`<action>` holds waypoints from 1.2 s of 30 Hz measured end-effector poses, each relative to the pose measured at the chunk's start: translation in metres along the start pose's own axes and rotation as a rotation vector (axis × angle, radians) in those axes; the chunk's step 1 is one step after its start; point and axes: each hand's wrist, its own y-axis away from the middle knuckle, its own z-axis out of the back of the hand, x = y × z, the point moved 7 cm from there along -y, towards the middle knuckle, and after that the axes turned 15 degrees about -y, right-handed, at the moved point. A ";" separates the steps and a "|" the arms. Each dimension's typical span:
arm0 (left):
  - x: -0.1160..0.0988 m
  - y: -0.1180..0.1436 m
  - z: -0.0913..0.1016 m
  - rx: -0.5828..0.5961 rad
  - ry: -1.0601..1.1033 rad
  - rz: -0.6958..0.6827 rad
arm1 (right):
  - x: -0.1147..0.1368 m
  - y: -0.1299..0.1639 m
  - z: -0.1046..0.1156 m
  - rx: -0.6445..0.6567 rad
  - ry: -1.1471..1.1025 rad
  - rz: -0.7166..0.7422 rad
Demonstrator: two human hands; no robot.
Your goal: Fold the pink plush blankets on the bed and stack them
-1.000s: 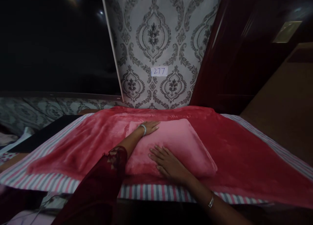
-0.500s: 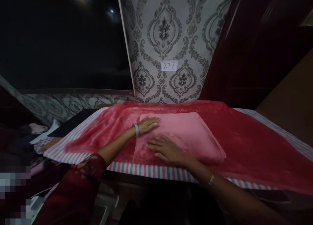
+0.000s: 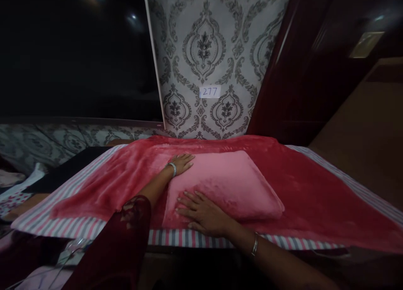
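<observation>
A pink plush pillow [image 3: 229, 183] lies on a red plush blanket [image 3: 302, 185] spread over a bed. My left hand [image 3: 181, 162] rests flat on the pillow's far left corner, fingers together and extended, a pale bangle on the wrist. My right hand [image 3: 201, 210] lies palm down on the pillow's near left corner, fingers spread, with a thin bangle further up the arm. Neither hand grips anything. A dark red lace sleeve covers my left upper arm.
A pink, grey and white striped sheet [image 3: 78, 227] shows along the bed's near and right edges. Patterned grey wallpaper with a small label reading 277 [image 3: 210, 91] stands behind. A dark wooden panel [image 3: 302, 71] is at the right; clothes lie low at the left.
Both hands have slid leftward across the pillow toward its left edge. The camera view shifted a little and came back.
</observation>
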 end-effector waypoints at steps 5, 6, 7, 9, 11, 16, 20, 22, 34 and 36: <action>0.015 -0.016 0.013 0.040 -0.029 0.105 | 0.004 0.001 0.005 -0.032 -0.031 -0.002; 0.014 -0.017 0.019 0.035 -0.042 0.123 | 0.005 0.000 0.006 -0.045 -0.046 0.003; 0.011 -0.016 0.026 0.023 -0.054 0.132 | 0.006 0.000 0.008 -0.061 -0.064 0.011; -0.002 -0.010 0.039 -0.015 -0.070 0.114 | 0.009 -0.001 0.011 -0.091 -0.124 0.029; -0.022 0.004 0.048 -0.047 -0.073 0.064 | 0.009 0.003 0.020 -0.134 -0.243 0.035; -0.095 0.062 0.046 -0.139 -0.041 -0.193 | -0.032 0.051 0.081 -0.467 -0.445 -0.106; -0.154 0.101 0.044 -0.240 0.001 -0.428 | -0.081 0.083 0.133 -0.678 -0.213 -0.187; -0.171 0.107 0.040 -0.229 0.019 -0.454 | -0.099 0.075 0.141 -0.603 -0.089 -0.204; -0.176 0.112 0.013 -0.247 0.047 -0.403 | -0.194 0.036 0.144 -0.189 0.189 -0.400; -0.175 0.111 0.010 -0.256 0.048 -0.404 | -0.215 0.041 0.152 -0.229 0.208 -0.462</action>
